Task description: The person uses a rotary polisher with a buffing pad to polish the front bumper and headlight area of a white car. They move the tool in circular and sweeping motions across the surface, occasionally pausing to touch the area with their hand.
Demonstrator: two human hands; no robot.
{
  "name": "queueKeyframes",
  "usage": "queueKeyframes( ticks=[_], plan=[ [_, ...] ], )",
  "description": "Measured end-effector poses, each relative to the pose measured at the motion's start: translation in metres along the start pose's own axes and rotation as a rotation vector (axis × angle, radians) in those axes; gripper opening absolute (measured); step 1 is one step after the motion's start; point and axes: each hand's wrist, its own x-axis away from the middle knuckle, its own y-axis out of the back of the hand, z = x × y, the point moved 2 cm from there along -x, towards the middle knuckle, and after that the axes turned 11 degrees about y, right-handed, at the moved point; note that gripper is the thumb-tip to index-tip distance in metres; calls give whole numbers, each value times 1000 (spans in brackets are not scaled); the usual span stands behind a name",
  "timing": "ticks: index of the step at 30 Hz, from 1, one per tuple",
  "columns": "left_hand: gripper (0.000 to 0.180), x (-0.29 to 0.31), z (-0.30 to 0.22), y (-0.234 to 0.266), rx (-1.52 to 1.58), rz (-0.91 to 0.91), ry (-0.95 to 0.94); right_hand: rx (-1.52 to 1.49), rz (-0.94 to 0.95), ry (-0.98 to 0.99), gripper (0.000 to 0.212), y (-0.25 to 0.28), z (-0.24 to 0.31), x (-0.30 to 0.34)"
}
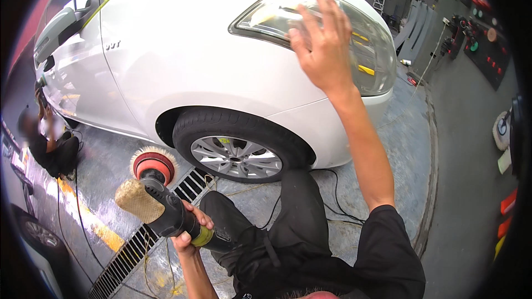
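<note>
My left hand (191,227) is wrapped round the body of a black car polisher (172,210), low and to the left, away from the car. The polisher has a worn tan cover on its head and a red backing plate with a pale wool pad (170,160), which faces up and away from me. My right hand (327,50) has its fingers stretched out over the clear headlight (266,16) of a white car (210,66). Whether the palm touches the lens, I cannot tell. Nothing shows in that hand.
Below the headlight stands the front wheel (237,155), close to my knees. A floor drain grate (133,254) and black cables (338,205) run across the floor. Another person (50,144) crouches by the car's side. Tools hang on the right wall (485,39).
</note>
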Motion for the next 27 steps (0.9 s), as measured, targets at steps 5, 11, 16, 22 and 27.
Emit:
queueKeyframes(
  ticks=[5,11,16,22,27],
  plan=[
    [80,-1,1,5,17,41,-12,-7,98,74,54,24,12,26],
    [80,-11,9,-7,30,89,26,124,-47,15,50,33,-68,9],
    [81,-15,12,-17,-46,117,73,279,143,202,55,25,-67,-16],
    [79,-19,22,-24,41,159,112,101,45,120,52,41,-27,3],
    [80,-21,25,-31,21,210,162,65,86,112,56,30,2,22]
  ],
)
